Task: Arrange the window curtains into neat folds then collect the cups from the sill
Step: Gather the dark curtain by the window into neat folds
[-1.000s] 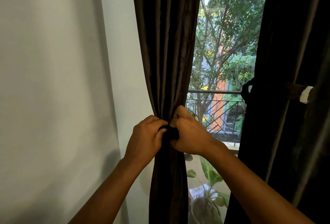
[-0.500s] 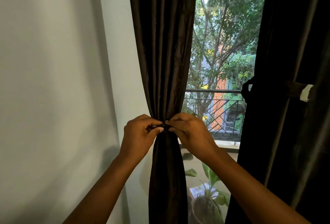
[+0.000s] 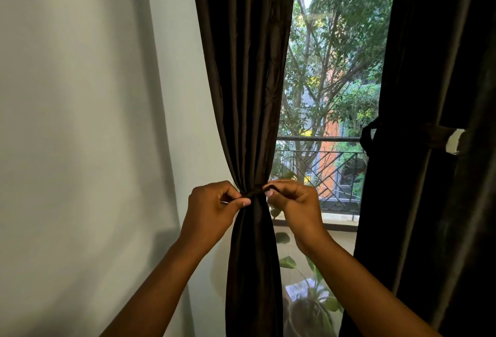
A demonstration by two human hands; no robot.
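A dark brown left curtain (image 3: 247, 81) hangs gathered into a narrow bundle at waist height. A thin dark tie-back band (image 3: 254, 194) wraps that gathered spot. My left hand (image 3: 212, 210) pinches the band's left end beside the curtain. My right hand (image 3: 292, 202) pinches its right end, and the band is pulled taut between them. The right curtain (image 3: 434, 95) hangs in dark folds, held by its own tie-back (image 3: 440, 136). No cups show in this view.
A pale wall (image 3: 80, 122) fills the left. Through the window (image 3: 330, 68) are trees and a balcony railing (image 3: 322, 138). A potted plant (image 3: 308, 307) stands low between the curtains, near the sill (image 3: 335, 222).
My hands have moved apart from the middle of the curtain, drawing the band's ends out to each side. The bundle looks tighter than a second ago.
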